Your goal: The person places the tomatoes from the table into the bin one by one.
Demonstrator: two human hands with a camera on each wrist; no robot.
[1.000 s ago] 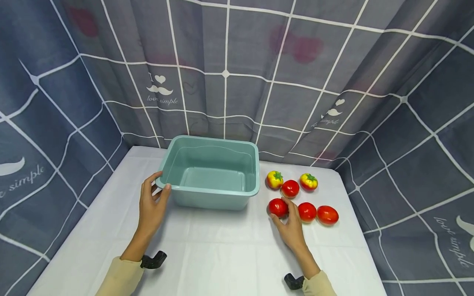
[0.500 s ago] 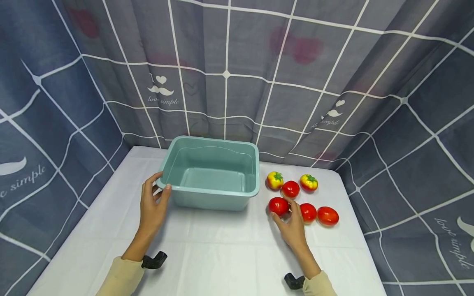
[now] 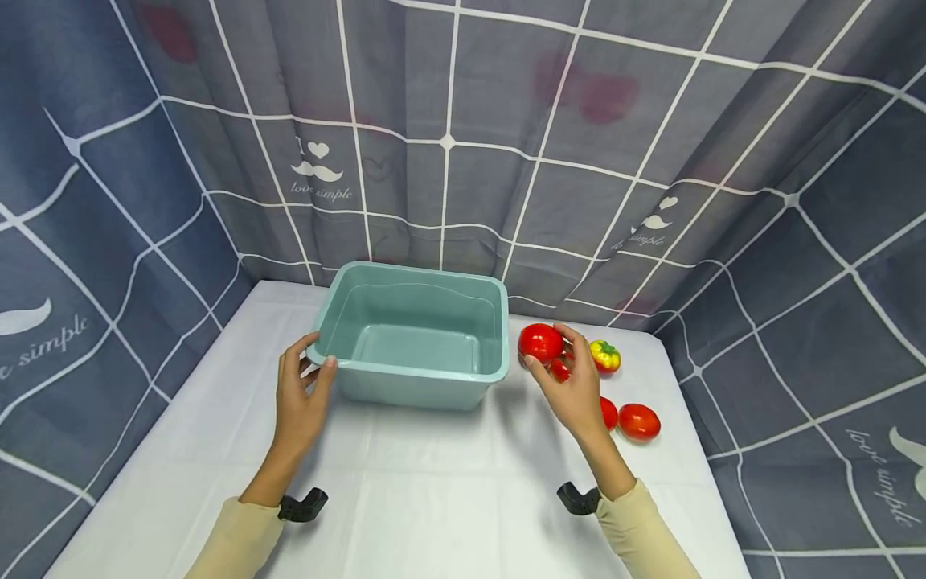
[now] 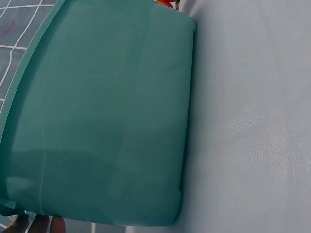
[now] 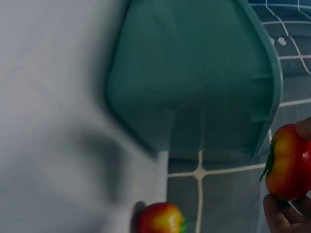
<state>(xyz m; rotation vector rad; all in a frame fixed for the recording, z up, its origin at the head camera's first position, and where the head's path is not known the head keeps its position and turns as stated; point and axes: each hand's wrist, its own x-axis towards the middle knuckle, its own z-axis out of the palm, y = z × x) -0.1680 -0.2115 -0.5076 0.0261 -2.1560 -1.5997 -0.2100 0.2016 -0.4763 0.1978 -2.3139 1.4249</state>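
Note:
In the head view, my right hand [image 3: 575, 394] holds a glossy red toy tomato [image 3: 540, 342], lifted above the table to the right of the tub, thumb and fingers around its sides. The right wrist view shows the same tomato [image 5: 286, 162] with a yellow patch and green calyx. My left hand [image 3: 300, 406] grips the front left corner of a pale green plastic tub [image 3: 415, 386], thumb on the near rim. Its fingertips [image 4: 39, 224] show at the bottom of the left wrist view. Nothing lies in the tub.
Tomatoes stay on the white tablecloth [image 3: 434, 498]: a yellow-and-red one [image 3: 605, 356], one partly behind my fingers [image 3: 560, 369], one partly behind my hand [image 3: 609, 413], and an oval one [image 3: 640, 422]. A grey checked curtain [image 3: 405, 185] surrounds the table.
My right hand has raised the tomato off the table and moved it away from me, near the tub's right side. The left hand and tub have stayed in place.

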